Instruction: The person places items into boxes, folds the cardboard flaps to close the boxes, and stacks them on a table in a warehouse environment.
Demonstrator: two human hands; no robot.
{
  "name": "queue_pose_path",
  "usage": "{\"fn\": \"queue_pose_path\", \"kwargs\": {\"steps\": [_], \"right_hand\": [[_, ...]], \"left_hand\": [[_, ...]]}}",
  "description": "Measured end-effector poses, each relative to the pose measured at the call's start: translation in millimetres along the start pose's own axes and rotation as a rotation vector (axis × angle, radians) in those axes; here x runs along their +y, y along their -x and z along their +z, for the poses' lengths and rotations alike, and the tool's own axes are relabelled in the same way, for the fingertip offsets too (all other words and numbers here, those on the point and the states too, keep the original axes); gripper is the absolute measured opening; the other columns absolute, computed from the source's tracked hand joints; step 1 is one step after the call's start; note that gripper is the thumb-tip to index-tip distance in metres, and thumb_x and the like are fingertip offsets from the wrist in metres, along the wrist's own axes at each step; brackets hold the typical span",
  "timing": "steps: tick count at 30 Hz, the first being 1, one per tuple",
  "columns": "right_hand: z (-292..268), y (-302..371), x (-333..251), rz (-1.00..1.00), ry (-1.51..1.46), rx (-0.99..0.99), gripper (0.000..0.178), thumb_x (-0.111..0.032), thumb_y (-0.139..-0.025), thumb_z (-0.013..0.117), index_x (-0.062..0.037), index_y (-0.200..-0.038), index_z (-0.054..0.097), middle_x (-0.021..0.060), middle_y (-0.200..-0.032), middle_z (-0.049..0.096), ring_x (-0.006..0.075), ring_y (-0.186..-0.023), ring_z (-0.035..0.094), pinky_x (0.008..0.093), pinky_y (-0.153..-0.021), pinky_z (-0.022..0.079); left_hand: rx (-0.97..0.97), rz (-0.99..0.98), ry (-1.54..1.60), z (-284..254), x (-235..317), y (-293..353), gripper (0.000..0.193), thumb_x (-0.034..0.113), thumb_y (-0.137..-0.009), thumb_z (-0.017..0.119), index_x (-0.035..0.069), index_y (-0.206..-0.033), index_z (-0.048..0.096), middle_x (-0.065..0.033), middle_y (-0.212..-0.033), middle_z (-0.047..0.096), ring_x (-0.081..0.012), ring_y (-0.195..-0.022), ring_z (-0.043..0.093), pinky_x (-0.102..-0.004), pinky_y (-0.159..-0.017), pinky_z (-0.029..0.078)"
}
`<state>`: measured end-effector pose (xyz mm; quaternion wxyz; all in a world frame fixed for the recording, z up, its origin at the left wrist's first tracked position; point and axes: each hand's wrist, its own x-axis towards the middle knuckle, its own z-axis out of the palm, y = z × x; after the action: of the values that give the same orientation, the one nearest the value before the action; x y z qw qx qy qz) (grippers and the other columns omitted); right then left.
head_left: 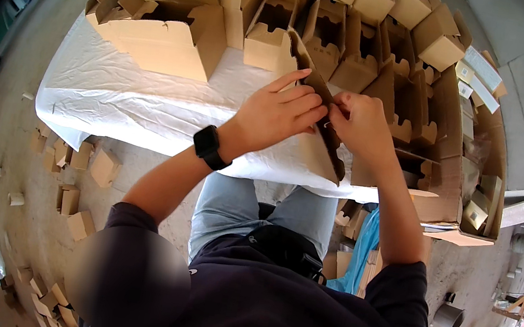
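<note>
A brown cardboard box (314,150), narrow and mostly edge-on, is tilted over the front of the white-covered table between my hands. My left hand (283,108), with a black watch on its wrist, grips the box's left side, index finger stretched along the upper edge and the other fingers bent over it. On the other side, my right hand (360,123) has thumb and fingers pinched at the box's edge. What lies under the fingertips is partly hidden, and so is the inside of the box.
Open cardboard boxes (181,46) stand at the left of the white-clothed table (113,97). Several narrow open boxes (324,42) are packed in rows behind and right. A large carton (447,153) with small packages borders the right side. Small boxes (105,168) lie on the floor.
</note>
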<state>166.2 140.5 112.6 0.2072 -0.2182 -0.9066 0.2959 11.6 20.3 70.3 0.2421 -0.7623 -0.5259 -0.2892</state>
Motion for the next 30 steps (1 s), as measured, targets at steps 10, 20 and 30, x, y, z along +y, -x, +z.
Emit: {"fn": "queue_pose_path", "kwargs": {"steps": [10,20,30], "right_hand": [[5.3,34.3,9.0,0.116,0.192,0.273,0.007,-0.013,-0.076,0.064,-0.0061,-0.074,0.064,0.0127,-0.064,0.064,0.0344,-0.064,0.064,0.0426,-0.058,0.05],[14.8,30.3,-15.1,0.038,0.354,0.189,0.007,-0.012,-0.073,0.063,-0.0076,-0.075,0.058,0.011,-0.066,0.064,0.0341,-0.062,0.064,0.0439,-0.057,0.05],[25.0,-36.1,-1.8,0.076,0.538,0.133,0.015,-0.015,-0.076,0.061,-0.0009,-0.078,0.062,0.0224,-0.077,0.065,0.0426,-0.076,0.065,0.0492,-0.069,0.053]], "left_hand": [[-0.244,0.098,0.162,-41.7,-34.2,28.8,0.021,0.018,-0.07,0.072,0.007,-0.087,0.064,-0.007,-0.118,0.059,-0.0267,-0.12,0.053,-0.0435,-0.108,0.042],[-0.03,-0.605,0.386,-16.1,11.7,14.0,0.026,0.009,-0.075,0.076,0.002,-0.089,0.054,-0.0112,-0.106,0.056,-0.0277,-0.077,0.063,-0.0358,-0.066,0.053],[-0.316,-0.699,0.191,0.9,9.8,-25.1,0.012,0.01,-0.083,0.055,-0.002,-0.083,0.056,-0.0254,-0.075,0.062,-0.045,-0.075,0.06,-0.0523,-0.07,0.047]]}}
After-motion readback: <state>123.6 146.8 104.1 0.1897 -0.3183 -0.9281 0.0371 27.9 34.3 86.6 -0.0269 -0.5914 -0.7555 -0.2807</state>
